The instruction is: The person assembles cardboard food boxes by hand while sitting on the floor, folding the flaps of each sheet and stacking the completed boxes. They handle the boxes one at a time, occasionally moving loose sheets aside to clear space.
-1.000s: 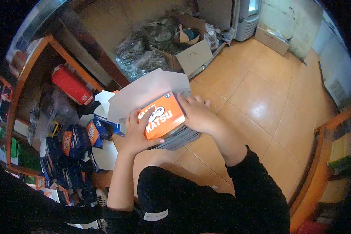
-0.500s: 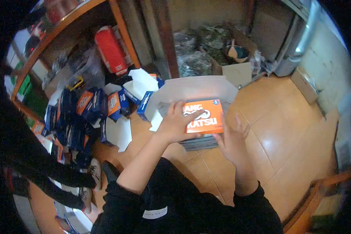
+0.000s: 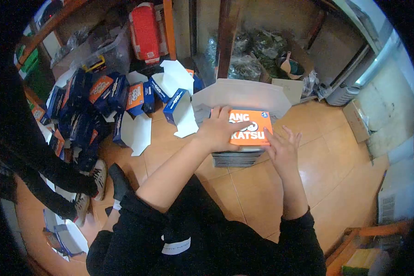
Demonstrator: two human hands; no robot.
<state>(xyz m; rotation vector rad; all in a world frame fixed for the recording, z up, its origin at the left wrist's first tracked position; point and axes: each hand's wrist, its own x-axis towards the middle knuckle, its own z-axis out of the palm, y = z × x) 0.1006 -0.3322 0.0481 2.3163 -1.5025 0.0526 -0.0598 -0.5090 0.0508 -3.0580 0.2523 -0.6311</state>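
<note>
An orange flat pack marked KATSU (image 3: pixel 254 127) lies on top of a grey stack of flattened cartons (image 3: pixel 237 158) on the tiled floor. My left hand (image 3: pixel 216 131) presses down on the pack's left part, fingers spread over the lettering. Touching the pack's right edge is my right hand (image 3: pixel 283 147), its fingers apart and nothing in its grasp. Behind the pack stands an open white carton flap (image 3: pixel 241 95).
A heap of blue and orange boxes (image 3: pixel 92 110), some opened, lies at the left by a wooden shelf. A red canister (image 3: pixel 145 30) stands on the shelf. Another person's legs and shoes (image 3: pixel 89 181) are at the left. A cardboard box (image 3: pixel 356 120) sits at the right wall.
The view has swung left. My right hand came off the top of the orange pack and now rests open at its right edge. My left hand has slid onto the pack's top.
</note>
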